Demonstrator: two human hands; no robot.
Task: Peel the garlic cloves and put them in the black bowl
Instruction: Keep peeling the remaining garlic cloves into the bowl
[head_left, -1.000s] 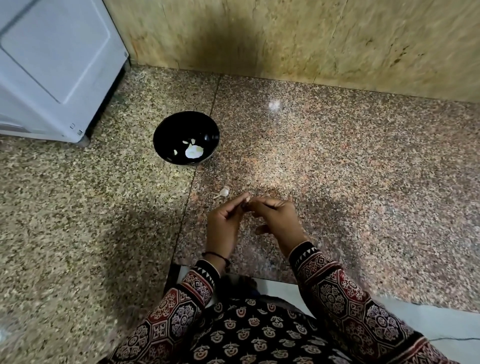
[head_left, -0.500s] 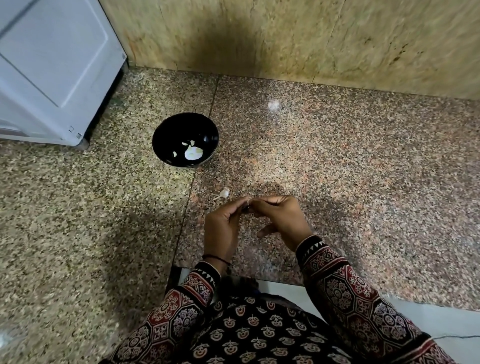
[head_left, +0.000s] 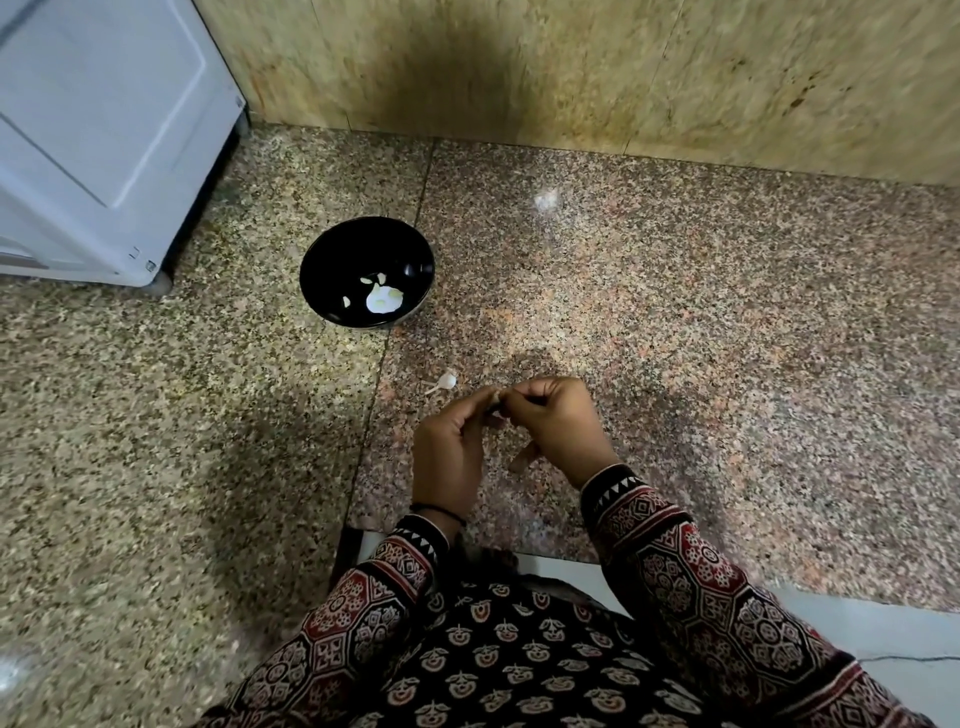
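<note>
Granite slab (head_left: 701, 312) — hands (head_left: 449, 447) (head_left: 558, 434) pinch clove (head_left: 497, 401).

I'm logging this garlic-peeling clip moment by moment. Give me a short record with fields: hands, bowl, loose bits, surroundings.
hands: left hand and right hand meet above the floor, both pinching a clove that is mostly hidden
bowl: black bowl on the floor, beyond the hands and to their left
in bowl: a few pale pieces
loose: one small white garlic bit on the floor between bowl and hands
surroundings: white appliance at far left, stone wall behind
</note>
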